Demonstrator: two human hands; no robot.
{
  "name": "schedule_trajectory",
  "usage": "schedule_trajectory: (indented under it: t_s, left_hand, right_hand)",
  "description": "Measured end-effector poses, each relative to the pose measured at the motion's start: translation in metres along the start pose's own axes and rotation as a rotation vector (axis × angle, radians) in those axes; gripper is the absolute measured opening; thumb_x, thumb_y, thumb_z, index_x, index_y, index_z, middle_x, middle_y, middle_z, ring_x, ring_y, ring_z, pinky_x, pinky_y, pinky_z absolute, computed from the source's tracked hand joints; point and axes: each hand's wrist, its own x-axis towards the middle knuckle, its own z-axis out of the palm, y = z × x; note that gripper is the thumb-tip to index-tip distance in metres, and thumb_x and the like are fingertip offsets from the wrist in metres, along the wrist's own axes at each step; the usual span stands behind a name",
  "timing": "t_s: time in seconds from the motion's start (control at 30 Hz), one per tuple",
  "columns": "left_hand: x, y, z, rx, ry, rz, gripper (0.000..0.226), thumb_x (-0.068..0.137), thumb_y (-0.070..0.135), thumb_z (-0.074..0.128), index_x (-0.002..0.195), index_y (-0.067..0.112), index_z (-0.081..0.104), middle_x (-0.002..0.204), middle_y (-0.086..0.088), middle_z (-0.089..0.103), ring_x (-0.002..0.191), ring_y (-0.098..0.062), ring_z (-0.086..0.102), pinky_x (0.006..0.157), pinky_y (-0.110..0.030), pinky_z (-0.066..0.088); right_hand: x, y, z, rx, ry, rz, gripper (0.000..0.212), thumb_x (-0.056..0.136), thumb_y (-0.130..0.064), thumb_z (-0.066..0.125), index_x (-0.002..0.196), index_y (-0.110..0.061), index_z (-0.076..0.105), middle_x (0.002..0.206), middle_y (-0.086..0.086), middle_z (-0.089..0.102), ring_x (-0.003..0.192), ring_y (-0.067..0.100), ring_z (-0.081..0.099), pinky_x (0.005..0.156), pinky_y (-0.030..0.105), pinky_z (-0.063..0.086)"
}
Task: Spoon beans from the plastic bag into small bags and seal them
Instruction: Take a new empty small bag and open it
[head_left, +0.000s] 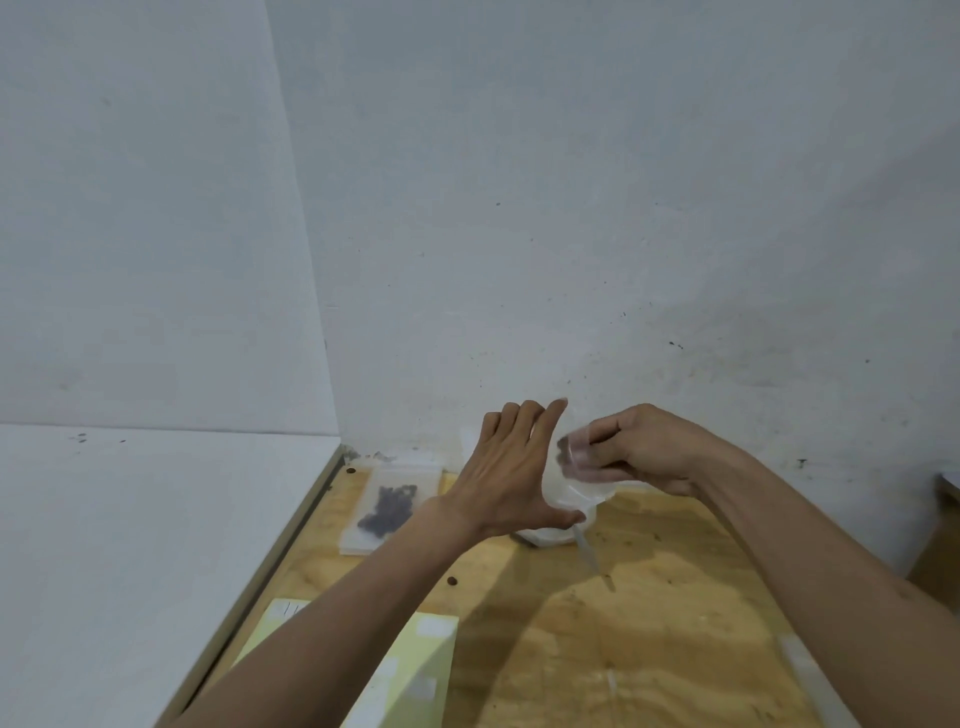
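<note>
Small bag (571, 460) with beans held above table (675, 623), pinched in right hand (644, 449) fingers. Left hand (511, 475) open, fingers spread, alongside bag. Filled bag (392, 506) laid left. Advised: mouth kept upright, strip pressed end to end.

We see a tan, wood-grained surface (649, 623) under a pale grey, dark-speckled wall (571, 208). Left of our hands, a clear small bag (390, 506) shows dark brown beans (388, 512); nearer us lies a pale yellow sheet (415, 660).
</note>
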Motion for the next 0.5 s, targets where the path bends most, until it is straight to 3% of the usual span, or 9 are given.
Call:
schedule_trajectory:
  t_s: [0.13, 0.23, 0.3, 0.37, 0.4, 0.43, 0.47, 0.5]
  left_hand:
    - [-0.002, -0.002, -0.001, -0.147, -0.07, -0.082, 0.123, 0.061, 0.074, 0.079, 0.154, 0.011, 0.028, 0.124, 0.001, 0.043, 0.11, -0.017, 0.039, 0.099, -0.031, 0.029]
    - [-0.001, -0.007, -0.004, -0.171, -0.154, -0.097, 0.117, 0.064, 0.07, 0.079, 0.154, 0.014, 0.028, 0.127, 0.003, 0.044, 0.112, -0.017, 0.043, 0.1, -0.033, 0.036]
    - [-0.002, -0.011, -0.007, -0.15, -0.203, -0.092, 0.107, 0.07, 0.062, 0.079, 0.152, 0.015, 0.031, 0.13, 0.001, 0.048, 0.113, -0.02, 0.048, 0.095, -0.03, 0.039]
    - [-0.003, -0.011, -0.009, -0.118, -0.19, -0.065, 0.096, 0.072, 0.056, 0.079, 0.148, 0.015, 0.038, 0.13, 0.001, 0.052, 0.112, -0.021, 0.053, 0.088, -0.027, 0.034]
    - [-0.003, -0.009, -0.01, -0.112, -0.167, -0.051, 0.093, 0.071, 0.055, 0.08, 0.146, 0.015, 0.04, 0.129, 0.001, 0.054, 0.111, -0.021, 0.053, 0.086, -0.026, 0.032]
    - [-0.002, -0.005, -0.01, -0.115, -0.144, -0.04, 0.093, 0.071, 0.056, 0.081, 0.145, 0.014, 0.042, 0.127, 0.001, 0.055, 0.11, -0.021, 0.054, 0.086, -0.025, 0.031]
    - [-0.001, -0.001, -0.009, -0.123, -0.124, -0.032, 0.096, 0.069, 0.058, 0.082, 0.144, 0.012, 0.043, 0.127, 0.0, 0.056, 0.11, -0.021, 0.054, 0.088, -0.026, 0.032]
    - [0.001, 0.004, -0.008, -0.128, -0.103, -0.023, 0.099, 0.068, 0.061, 0.082, 0.144, 0.011, 0.043, 0.126, -0.001, 0.057, 0.109, -0.02, 0.054, 0.091, -0.028, 0.034]
  right_hand:
    - [0.004, 0.01, 0.004, 0.017, -0.003, 0.004, 0.02, 0.092, 0.012, 0.063, 0.105, 0.006, 0.076, 0.104, 0.017, 0.078, 0.096, 0.023, 0.078, 0.085, 0.026, 0.062]
    - [0.002, 0.013, 0.005, 0.009, 0.007, -0.051, 0.014, 0.091, -0.005, 0.074, 0.101, 0.005, 0.078, 0.103, 0.014, 0.079, 0.096, 0.022, 0.078, 0.089, 0.024, 0.06]
    - [0.004, 0.017, 0.002, -0.071, 0.011, -0.063, 0.028, 0.086, -0.022, 0.081, 0.1, 0.002, 0.079, 0.093, 0.013, 0.079, 0.087, 0.021, 0.077, 0.086, 0.024, 0.061]
    - [0.002, 0.019, -0.001, -0.153, 0.005, -0.079, 0.046, 0.086, -0.032, 0.082, 0.1, 0.011, 0.074, 0.075, 0.022, 0.065, 0.065, 0.026, 0.058, 0.073, 0.03, 0.058]
    - [0.003, 0.021, 0.0, -0.169, -0.024, -0.083, 0.052, 0.086, -0.033, 0.081, 0.103, 0.015, 0.069, 0.081, 0.032, 0.063, 0.067, 0.028, 0.048, 0.069, 0.037, 0.027]
    - [0.003, 0.023, 0.001, -0.172, -0.042, -0.09, 0.049, 0.088, -0.028, 0.079, 0.107, 0.015, 0.067, 0.097, 0.037, 0.067, 0.073, 0.025, 0.05, 0.105, 0.058, 0.042]
    - [0.004, 0.024, 0.004, -0.171, -0.046, -0.108, 0.035, 0.09, -0.02, 0.075, 0.11, 0.009, 0.071, 0.107, 0.034, 0.069, 0.078, 0.021, 0.058, 0.106, 0.053, 0.049]
    - [0.002, 0.024, 0.008, -0.187, -0.041, -0.126, 0.021, 0.091, -0.011, 0.071, 0.109, 0.0, 0.076, 0.105, 0.027, 0.073, 0.083, 0.016, 0.067, 0.097, 0.041, 0.058]
